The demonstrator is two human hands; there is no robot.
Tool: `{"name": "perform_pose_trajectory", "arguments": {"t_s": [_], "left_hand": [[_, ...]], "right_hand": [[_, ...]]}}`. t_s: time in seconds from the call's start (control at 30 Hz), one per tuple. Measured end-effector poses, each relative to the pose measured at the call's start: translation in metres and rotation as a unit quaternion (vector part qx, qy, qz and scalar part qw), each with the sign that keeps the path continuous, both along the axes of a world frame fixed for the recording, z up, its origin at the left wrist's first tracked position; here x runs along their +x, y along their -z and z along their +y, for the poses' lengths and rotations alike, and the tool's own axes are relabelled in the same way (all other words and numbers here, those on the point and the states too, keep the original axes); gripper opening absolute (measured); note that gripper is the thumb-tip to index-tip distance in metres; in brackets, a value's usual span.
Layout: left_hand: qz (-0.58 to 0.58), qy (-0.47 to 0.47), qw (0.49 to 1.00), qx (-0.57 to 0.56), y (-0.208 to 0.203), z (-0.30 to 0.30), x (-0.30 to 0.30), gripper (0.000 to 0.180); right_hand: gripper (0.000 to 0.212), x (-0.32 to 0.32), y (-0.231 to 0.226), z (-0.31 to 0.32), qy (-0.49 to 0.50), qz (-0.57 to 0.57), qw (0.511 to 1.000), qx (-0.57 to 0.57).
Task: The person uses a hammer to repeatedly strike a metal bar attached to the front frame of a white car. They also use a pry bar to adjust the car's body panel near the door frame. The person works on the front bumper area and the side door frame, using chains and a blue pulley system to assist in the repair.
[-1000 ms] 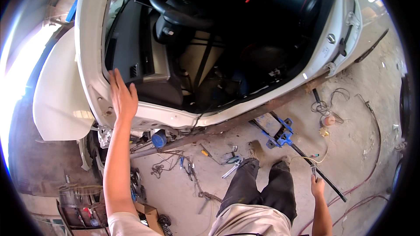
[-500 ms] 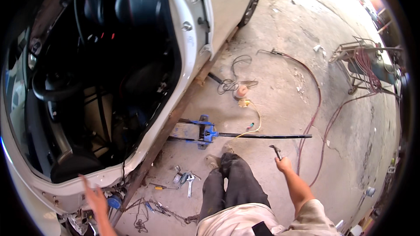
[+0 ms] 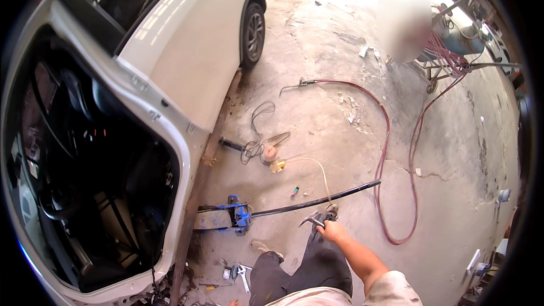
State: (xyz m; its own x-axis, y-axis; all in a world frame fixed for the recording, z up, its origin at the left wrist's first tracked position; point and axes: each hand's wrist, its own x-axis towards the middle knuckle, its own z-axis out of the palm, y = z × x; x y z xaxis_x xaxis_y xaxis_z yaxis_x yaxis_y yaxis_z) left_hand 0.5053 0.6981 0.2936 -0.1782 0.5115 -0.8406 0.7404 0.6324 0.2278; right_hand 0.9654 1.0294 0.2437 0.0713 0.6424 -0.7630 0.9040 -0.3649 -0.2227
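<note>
My right hand (image 3: 334, 231) is closed round the handle of a hammer (image 3: 310, 219), held over my right leg near the long black jack handle (image 3: 317, 199). The hammer's dark metal head points away to the left. Only a sliver of my left hand (image 3: 235, 302) shows at the lower edge, and its fingers are mostly out of the picture. Close to it on the floor lie an adjustable wrench (image 3: 243, 279) and a few small tools. A white car (image 3: 187, 51) with an open front doorway stands at the left.
A blue floor jack (image 3: 241, 215) reaches under the car's sill. Beyond it lie a black cylindrical tool (image 3: 231, 144) with a coiled cord and a pale yellow cable. Red hoses (image 3: 387, 141) with a torch loop over the concrete from a cylinder cart (image 3: 453, 51) at the far right.
The view has shifted toward the car's rear. My right hand has brought the hammer in front of my leg. My left hand has moved from the car's door opening to the lower edge.
</note>
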Motion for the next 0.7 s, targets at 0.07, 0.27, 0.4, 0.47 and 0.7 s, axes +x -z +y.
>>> {"name": "perform_pose_trajectory", "arguments": {"t_s": [0.07, 0.27, 0.4, 0.47, 0.7], "left_hand": [[0.012, 0.028, 0.998, 0.048, 0.049, -0.014, -0.02, 0.047], [0.063, -0.026, 0.995, 0.071, -0.049, 0.157, 0.111, 0.043], [0.002, -0.103, 0.991, 0.089, -0.047, 0.224, 0.156, 0.037], [0.019, -0.084, 0.993, 0.079, -0.054, 0.253, 0.184, 0.036], [0.117, 0.107, 0.981, -0.107, -0.041, 0.305, 0.242, 0.038]], "right_hand": [[0.047, 0.042, 0.023, 0.002, 0.006, 0.024, 1.0, 0.012], [0.047, 0.184, 0.09, -0.014, 0.154, -0.032, 0.987, 0.031], [0.049, 0.268, 0.077, -0.015, 0.314, -0.121, 0.942, -0.013], [0.049, 0.302, 0.107, -0.027, 0.385, -0.133, 0.913, -0.001], [0.044, 0.356, 0.182, -0.016, 0.59, -0.073, 0.804, 0.013]]}}
